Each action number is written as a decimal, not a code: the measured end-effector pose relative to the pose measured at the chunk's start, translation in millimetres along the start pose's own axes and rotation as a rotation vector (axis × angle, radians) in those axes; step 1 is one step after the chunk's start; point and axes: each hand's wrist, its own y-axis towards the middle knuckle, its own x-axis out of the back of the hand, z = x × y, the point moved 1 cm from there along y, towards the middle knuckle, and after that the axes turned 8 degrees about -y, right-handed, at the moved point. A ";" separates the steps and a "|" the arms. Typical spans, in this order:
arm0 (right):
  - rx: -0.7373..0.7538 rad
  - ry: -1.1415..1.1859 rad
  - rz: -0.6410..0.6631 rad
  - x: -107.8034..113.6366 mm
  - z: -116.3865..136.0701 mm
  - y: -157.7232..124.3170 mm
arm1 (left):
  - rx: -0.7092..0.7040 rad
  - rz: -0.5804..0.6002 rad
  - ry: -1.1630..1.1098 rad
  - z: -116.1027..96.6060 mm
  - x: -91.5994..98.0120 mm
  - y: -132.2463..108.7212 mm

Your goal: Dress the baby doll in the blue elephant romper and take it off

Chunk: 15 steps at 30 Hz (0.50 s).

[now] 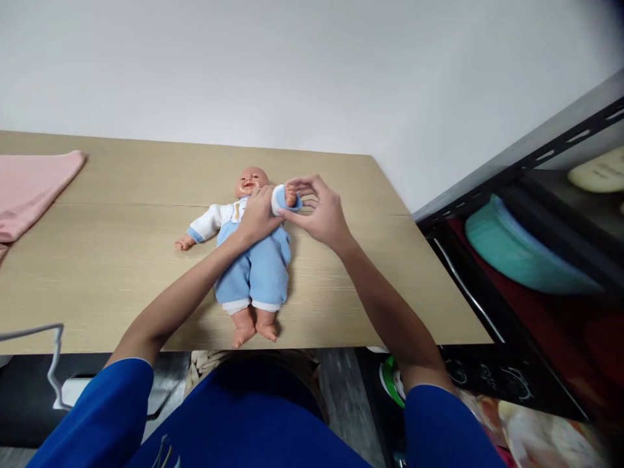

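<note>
A baby doll [253, 260] in a white top and light blue overalls lies on its back on the wooden table [131, 273], feet toward me. My left hand [259, 216] rests across its chest, fingers closed at the doll's raised arm; the fingertips are partly hidden. With thumb and fingers curved around it, my right hand [322, 211] pinches the blue cuff [292, 205] of that white sleeve. The doll's small hand [291, 194] pokes out of the cuff. Its other arm [207, 224] lies stretched out on the tabletop.
Pink cloth [36, 188] lies at the table's left. A white cable [56, 357] bends over the front left edge. To the right stands a black shelf rack [531, 159] holding a teal basin [521, 250]. A pale wall [244, 71] rises behind the table.
</note>
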 end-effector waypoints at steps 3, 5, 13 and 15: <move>0.034 0.084 -0.040 -10.9 8.2 -4.0 | 0.048 -0.139 -0.199 8.1 8.0 -2.8; 0.009 0.120 -0.086 -17.0 -1.1 -13.2 | 0.121 -0.219 -0.348 9.5 16.1 -7.0; -0.275 0.356 0.100 -71.9 -55.6 -67.6 | 0.309 -0.452 -0.624 12.7 51.7 -20.9; -0.280 0.419 0.155 -86.5 -53.6 -74.8 | 0.327 -0.500 -0.673 14.8 57.9 -24.9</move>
